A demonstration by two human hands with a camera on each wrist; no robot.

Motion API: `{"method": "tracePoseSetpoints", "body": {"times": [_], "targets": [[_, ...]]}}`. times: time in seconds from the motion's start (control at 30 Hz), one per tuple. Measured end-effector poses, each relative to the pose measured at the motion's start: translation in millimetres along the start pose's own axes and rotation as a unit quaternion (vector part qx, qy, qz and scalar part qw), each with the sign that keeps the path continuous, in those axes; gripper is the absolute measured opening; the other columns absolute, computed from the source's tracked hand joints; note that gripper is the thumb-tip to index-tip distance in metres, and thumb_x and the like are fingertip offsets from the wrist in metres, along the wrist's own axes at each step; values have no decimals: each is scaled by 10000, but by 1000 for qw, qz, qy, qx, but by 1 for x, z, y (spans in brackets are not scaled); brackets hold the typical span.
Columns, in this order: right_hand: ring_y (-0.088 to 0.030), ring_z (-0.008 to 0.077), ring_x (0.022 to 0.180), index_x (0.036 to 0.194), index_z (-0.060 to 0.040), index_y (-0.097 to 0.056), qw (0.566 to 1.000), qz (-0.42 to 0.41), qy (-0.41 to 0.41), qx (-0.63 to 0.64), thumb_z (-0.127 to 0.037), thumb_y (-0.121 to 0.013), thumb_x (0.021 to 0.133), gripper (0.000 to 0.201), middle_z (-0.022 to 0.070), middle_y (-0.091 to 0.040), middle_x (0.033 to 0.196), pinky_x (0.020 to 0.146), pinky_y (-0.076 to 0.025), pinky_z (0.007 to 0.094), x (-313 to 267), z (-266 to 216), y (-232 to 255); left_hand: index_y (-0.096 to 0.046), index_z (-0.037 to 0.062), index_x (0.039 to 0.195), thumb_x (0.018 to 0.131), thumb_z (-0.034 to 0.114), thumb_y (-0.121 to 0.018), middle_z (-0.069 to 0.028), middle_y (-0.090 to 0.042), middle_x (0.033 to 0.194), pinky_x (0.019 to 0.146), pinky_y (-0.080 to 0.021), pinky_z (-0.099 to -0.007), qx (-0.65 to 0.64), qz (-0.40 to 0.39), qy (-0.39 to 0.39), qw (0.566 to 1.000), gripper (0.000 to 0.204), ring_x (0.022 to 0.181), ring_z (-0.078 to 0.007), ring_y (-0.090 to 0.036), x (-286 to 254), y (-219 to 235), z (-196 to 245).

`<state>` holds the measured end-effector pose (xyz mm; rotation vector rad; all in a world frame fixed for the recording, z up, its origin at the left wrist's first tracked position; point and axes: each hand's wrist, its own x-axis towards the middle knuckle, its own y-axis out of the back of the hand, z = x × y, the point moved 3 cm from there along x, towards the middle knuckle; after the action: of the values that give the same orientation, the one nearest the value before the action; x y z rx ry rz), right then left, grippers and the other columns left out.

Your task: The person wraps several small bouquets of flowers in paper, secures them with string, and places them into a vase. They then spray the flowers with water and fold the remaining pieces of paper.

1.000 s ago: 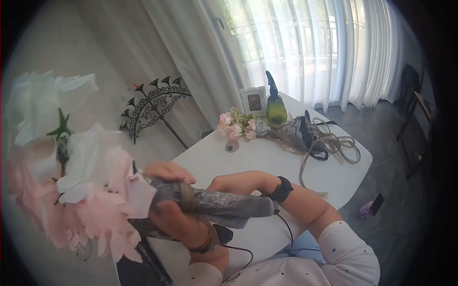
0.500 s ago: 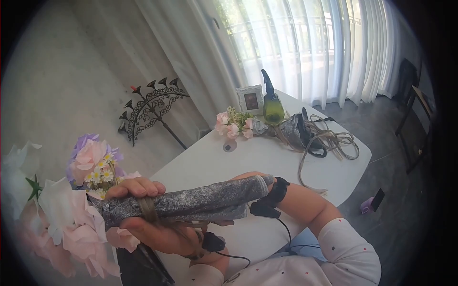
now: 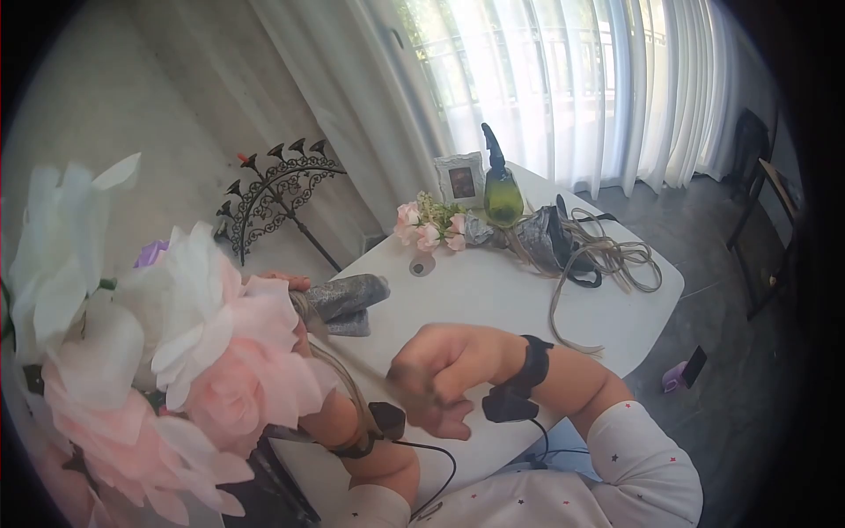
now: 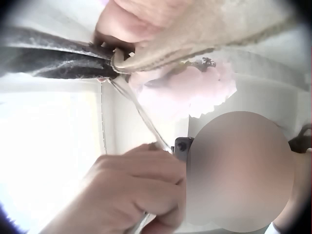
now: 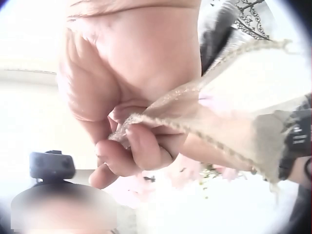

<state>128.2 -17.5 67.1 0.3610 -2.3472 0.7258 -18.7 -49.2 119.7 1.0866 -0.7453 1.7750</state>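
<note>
In the head view, a large bouquet of pink and white roses (image 3: 238,387) fills the left side. Its stems are wrapped in silver-grey paper (image 3: 348,299), whose end points toward the table's far side. My left hand (image 3: 330,418), partly hidden by the blooms, grips the wrapped stems where a beige ribbon (image 4: 209,34) goes round them. To the right, my right hand (image 3: 444,374) is drawn away from the handle with fingers curled. Its fingertips (image 5: 141,146) pinch the sheer ribbon in the right wrist view, and the ribbon stretches between both hands.
On the white table (image 3: 493,299) stand a photo frame (image 3: 460,180) and a green spray bottle (image 3: 504,198). A smaller wrapped bouquet (image 3: 431,227) lies there beside loose ribbon (image 3: 616,255). Behind stands a black metal candelabra (image 3: 277,198). Cables run from both wrist cameras.
The bouquet has swung so its blooms face closer and its handle points away. My right hand has come out from behind the handle toward my body, drawing the ribbon.
</note>
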Motion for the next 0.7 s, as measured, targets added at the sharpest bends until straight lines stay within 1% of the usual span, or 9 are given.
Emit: {"method": "tracePoseSetpoints", "body": {"times": [0.07, 0.13, 0.2, 0.27, 0.33, 0.37, 0.47, 0.5, 0.7], "targets": [[-561, 194, 521, 977, -36, -470, 987, -95, 129, 17, -234, -454, 976, 199, 285, -549, 1099, 379, -408, 237, -3, -26, 6, -439, -29, 1122, 858, 289, -665, -126, -522, 951, 843, -456, -361, -48, -4, -27, 998, 470, 889, -224, -528, 2, -12, 13], [-601, 216, 658, 1003, -67, -441, 969, -40, 243, 26, -234, -421, 985, 169, 309, -405, 1321, 457, -480, 258, -3, -53, 6, -450, -24, 1078, 882, 309, -629, -131, -526, 936, 818, -459, -347, -5, 100, 18, 995, 426, 863, -217, -531, -6, -7, 6], [-604, 219, 738, 998, -73, -430, 960, 31, 278, -26, -240, -419, 987, 168, 300, -375, 1351, 525, -502, 273, -1, -66, 11, -446, -20, 1065, 898, 341, -601, -140, -525, 938, 813, -457, -341, 49, -78, 30, 995, 427, 855, -214, -526, -3, 2, 7], [-607, 221, 819, 994, -79, -420, 942, 102, 311, -76, -246, -417, 989, 168, 292, -346, 1380, 593, -524, 287, -4, -77, 21, -436, -21, 1057, 906, 392, -573, -145, -519, 945, 809, -458, -356, 16, 7, 45, 999, 461, 874, -218, -514, -11, -24, 23], [-604, 214, 904, 969, -68, -399, 882, 168, 219, -381, -227, -435, 985, 164, 288, -304, 1420, 710, -520, 298, -10, -83, 36, -432, -22, 1048, 900, 465, -546, -142, -504, 951, 833, -443, -375, -24, 0, 27, 999, 521, 902, -224, -500, -13, -25, 27], [-607, 204, 916, 901, -44, -407, 869, 171, 173, -432, -206, -451, 980, 186, 218, -486, 1261, 729, -491, 278, -12, -85, 41, -422, 10, 1043, 898, 520, -510, -118, -487, 940, 859, -421, -378, -27, 1, 34, 999, 538, 888, -215, -488, -14, -25, 29], [-615, 228, 877, 823, -40, -439, 876, 80, 33, -475, -235, -487, 965, 246, 146, -551, 1005, 690, -474, 301, -19, -75, 61, -418, 10, 966, 842, 593, -543, -136, -501, 864, 725, -487, -379, -39, 126, -14, 991, 610, 742, -228, -533, -13, -32, 36], [-564, 179, 816, 780, -36, -407, 880, 46, 4, -472, -198, -490, 966, 260, 41, -435, 778, 743, -444, 293, -17, -70, 61, -407, 57, 1001, 833, 640, -503, -117, -483, 870, 723, -488, -387, -54, 140, -17, 989, 614, 715, -204, -513, -15, -32, 35], [-342, 92, 708, 807, 7, -419, 891, -21, -151, -429, -54, -479, 922, 143, -14, -362, 757, 650, -346, 268, -17, -34, 82, -388, 125, 1064, 852, 649, -418, -87, -480, 870, 704, -493, -385, -244, 109, -31, 963, 567, 693, -184, -508, -18, -34, 35]]}}
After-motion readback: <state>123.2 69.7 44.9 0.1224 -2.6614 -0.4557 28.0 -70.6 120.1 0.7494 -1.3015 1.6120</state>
